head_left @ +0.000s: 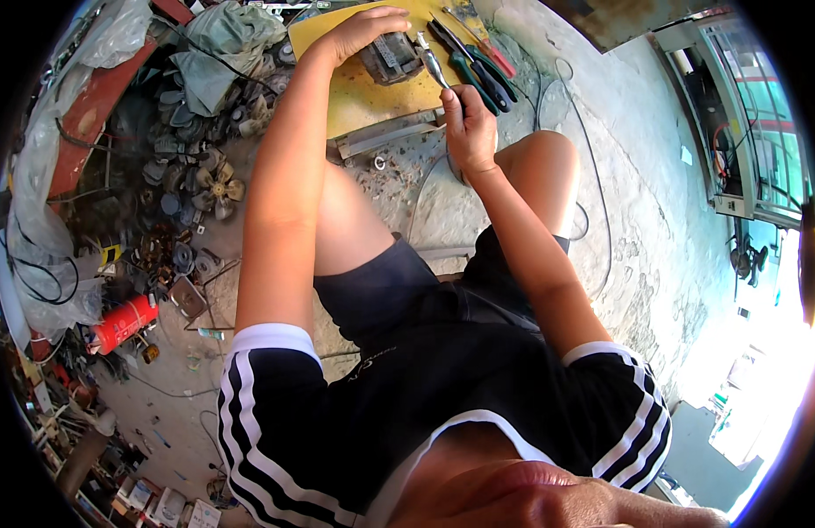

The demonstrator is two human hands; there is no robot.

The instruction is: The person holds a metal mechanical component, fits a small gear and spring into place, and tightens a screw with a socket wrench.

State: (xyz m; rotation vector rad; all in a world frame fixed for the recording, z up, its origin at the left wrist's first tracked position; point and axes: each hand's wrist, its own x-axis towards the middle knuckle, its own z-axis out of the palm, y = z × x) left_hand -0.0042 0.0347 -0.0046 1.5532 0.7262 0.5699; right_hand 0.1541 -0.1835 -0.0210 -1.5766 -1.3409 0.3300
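Note:
My left hand (361,32) curls over the far left side of a dark, boxy metal part (392,58) and grips it. The part rests on a yellow board (341,104) in front of my knees. In my closed right hand (470,130) is a shiny metal ratchet wrench (434,67). Its head points away from me, at the right side of the metal part; whether they touch I cannot tell. Right of the wrench, pliers (485,76) with dark and green handles lie on the board, beside a red-handled screwdriver (499,58).
Fan wheels (220,187) and metal scrap heap up on the floor at left, with a red cylinder (126,324) nearer me. Grey cloth (215,48) and clear plastic sheeting (40,202) lie beyond. A thin cable (608,202) crosses the concrete floor at right, towards a glass-sided cabinet (733,114).

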